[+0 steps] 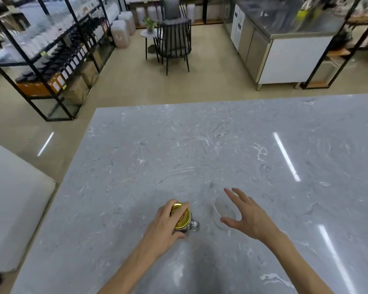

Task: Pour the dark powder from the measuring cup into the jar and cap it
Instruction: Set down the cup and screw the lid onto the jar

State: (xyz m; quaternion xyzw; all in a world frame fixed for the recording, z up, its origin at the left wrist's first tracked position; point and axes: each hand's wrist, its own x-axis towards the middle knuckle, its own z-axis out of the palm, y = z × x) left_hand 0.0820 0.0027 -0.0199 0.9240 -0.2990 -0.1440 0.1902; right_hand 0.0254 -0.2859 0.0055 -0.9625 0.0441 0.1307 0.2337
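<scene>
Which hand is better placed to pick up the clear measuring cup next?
Right. The right hand hovers open directly over the measuring cup, while the left hand is wrapped around the gold-lidded jar.

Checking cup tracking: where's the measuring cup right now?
In the head view the clear cup stands on the grey counter, right of the gold-lidded jar the left hand grips, and just under the open right hand.

2 bare forearms reach in from the bottom edge, with no sleeve showing on either. The left hand and the right hand wear no gloves, rings, watch or bands. Fingers are slender with short, unpainted nails where visible.
</scene>
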